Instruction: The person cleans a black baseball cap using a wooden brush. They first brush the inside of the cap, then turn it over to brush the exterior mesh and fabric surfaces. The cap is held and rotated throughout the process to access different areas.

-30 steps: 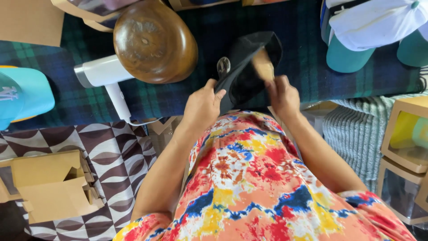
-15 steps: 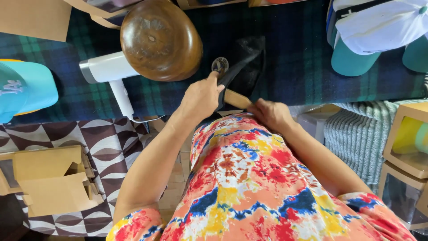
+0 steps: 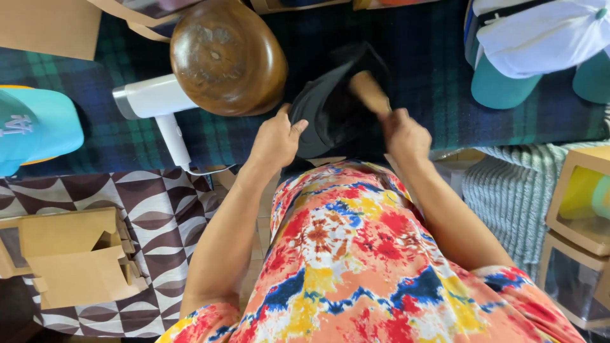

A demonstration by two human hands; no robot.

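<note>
A black cap (image 3: pixel 330 108) lies in front of me on a dark plaid cloth (image 3: pixel 419 70). My left hand (image 3: pixel 277 137) grips the cap's near left edge. My right hand (image 3: pixel 404 132) holds a wooden-handled brush (image 3: pixel 368 91) whose far end is pressed onto the cap's fabric. The cap's far part is in shadow and hard to make out.
A rounded wooden block (image 3: pixel 227 57) stands left of the cap, with a white hand steamer (image 3: pixel 155 105) beside it. A teal cap (image 3: pixel 35 127) lies far left; white and teal caps (image 3: pixel 540 38) at top right. Cardboard boxes (image 3: pixel 73 260) sit lower left, window boxes (image 3: pixel 581 209) at right.
My right hand has moved the brush from near my body back up onto the cap. The cap has shifted and turned under my left hand.
</note>
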